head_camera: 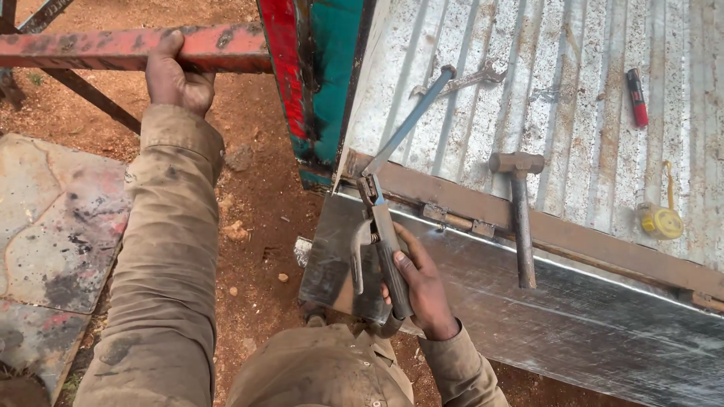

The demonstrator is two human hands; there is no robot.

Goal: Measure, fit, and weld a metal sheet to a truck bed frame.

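My right hand (421, 290) grips the dark handle of a welding electrode holder (381, 226), whose jaws point at the brown steel frame bar (573, 234) near the corner of the metal door. Beside it a long bluish rod (411, 120) leans across the corrugated sheet (573, 75). Up at the top left, my left hand (177, 75) is closed around a red painted steel bar (90, 47). That bar meets a red and teal upright post (317, 75).
A hammer (519, 207) lies across the frame bar. On the corrugated sheet rest a spanner (467, 79), a red marker-like tool (637, 98) and a yellow tape measure (660, 221). Red dirt and a stained paving slab (56, 218) lie at the left.
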